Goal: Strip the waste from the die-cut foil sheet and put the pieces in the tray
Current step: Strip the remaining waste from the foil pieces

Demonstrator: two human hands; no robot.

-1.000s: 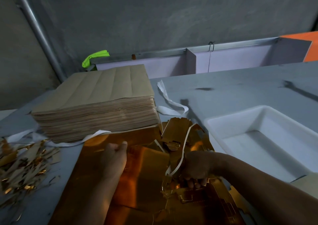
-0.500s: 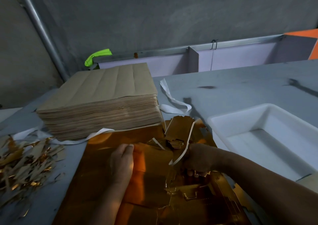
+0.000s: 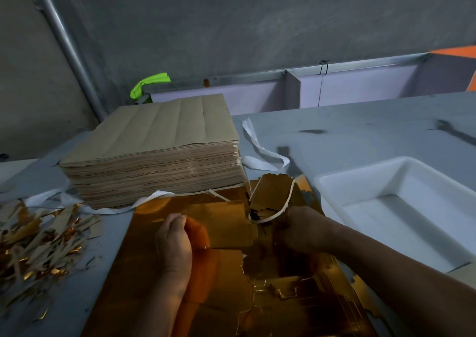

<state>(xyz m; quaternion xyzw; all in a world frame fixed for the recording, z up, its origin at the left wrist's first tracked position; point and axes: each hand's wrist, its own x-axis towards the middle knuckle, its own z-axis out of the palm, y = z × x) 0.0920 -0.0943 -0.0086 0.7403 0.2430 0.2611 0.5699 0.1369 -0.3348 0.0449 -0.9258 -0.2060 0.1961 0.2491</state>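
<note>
A gold die-cut foil sheet (image 3: 154,272) lies on the grey table in front of me, partly broken apart on its right side. My left hand (image 3: 175,244) rests on the sheet near its middle, fingers bent down onto the foil. My right hand (image 3: 301,229) grips a torn foil piece with a white-edged waste strip (image 3: 284,205) curling up from it; a loose gold piece (image 3: 268,188) stands up just beyond. The white tray (image 3: 332,182) sits at the right with nothing visible inside it.
A thick stack of brown-backed sheets (image 3: 159,146) stands at the back left, touching the foil sheet's far edge. A heap of gold and brown waste strips (image 3: 38,241) lies at the left. White paper bands (image 3: 260,154) lie behind the sheet. A wall and partition run along the back.
My left hand has slid nearer along the sheet and its fingers have bent down. My right hand has pulled the torn piece with the white strip slightly up and toward me.
</note>
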